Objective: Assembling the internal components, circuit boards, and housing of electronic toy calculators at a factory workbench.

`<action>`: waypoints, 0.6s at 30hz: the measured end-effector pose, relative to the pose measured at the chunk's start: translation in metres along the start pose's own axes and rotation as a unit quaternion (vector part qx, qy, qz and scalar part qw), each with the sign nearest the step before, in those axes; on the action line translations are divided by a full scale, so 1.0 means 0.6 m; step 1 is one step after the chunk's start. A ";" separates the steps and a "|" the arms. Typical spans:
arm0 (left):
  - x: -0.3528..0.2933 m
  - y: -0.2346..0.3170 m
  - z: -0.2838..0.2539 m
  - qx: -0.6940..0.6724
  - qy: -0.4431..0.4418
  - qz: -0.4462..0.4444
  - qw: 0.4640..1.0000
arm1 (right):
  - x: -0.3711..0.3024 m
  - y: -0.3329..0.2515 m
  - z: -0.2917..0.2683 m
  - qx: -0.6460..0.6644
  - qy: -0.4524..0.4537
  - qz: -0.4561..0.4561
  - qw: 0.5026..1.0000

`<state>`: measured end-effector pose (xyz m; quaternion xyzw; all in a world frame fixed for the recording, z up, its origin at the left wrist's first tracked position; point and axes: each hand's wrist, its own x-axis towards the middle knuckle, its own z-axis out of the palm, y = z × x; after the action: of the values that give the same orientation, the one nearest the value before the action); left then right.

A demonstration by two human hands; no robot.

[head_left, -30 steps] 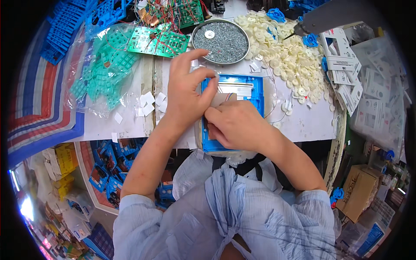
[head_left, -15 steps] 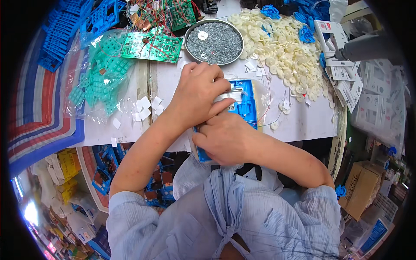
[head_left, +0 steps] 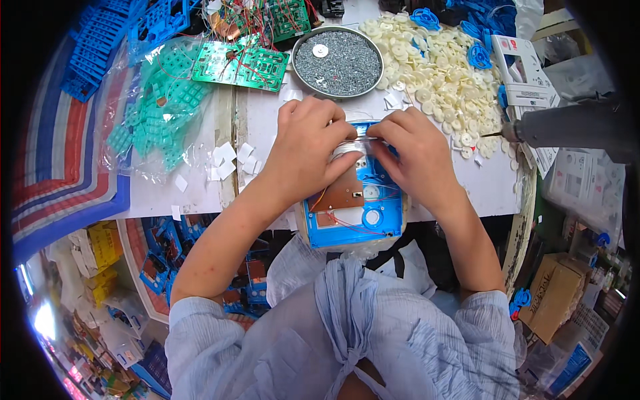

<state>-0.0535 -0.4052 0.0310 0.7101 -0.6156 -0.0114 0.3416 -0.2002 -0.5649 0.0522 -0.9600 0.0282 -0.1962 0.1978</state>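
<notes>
1. The white desk [head_left: 470, 197] spans the scene, covered with parts.
2. A heap of cream discs [head_left: 440, 80] spreads over its far right.
3. A clear bag of green keys [head_left: 160, 100] lies on the left.
4. The open blue case [head_left: 340, 236] sits in the middle, at the desk's near edge, below both hands.
5. The left hand [head_left: 308, 143] has its grip pinching a silver strip [head_left: 362, 141] at the case's far end.
6. The right hand [head_left: 417, 150] touches that strip's right end; whether its grip is pressed together, I cannot tell.
7. A dark power tool [head_left: 567, 130] points in from the right.
8. A round dish [head_left: 383, 67] of screws [head_left: 340, 70] stands far, just right of a green circuit board [head_left: 240, 67].
9. A brown board [head_left: 340, 193] lies inside the case.
10. White paper squares [head_left: 227, 152] lie left of the left hand.
</notes>
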 end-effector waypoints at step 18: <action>-0.010 0.014 0.012 -0.078 0.070 -0.077 0.991 | 0.019 -0.069 -0.015 -0.136 -0.123 0.028 0.983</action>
<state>-0.0658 -0.4034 0.0271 0.7256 -0.5306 -0.0359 0.4367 -0.1943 -0.5318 0.0800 -0.9936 0.0572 -0.0653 0.0724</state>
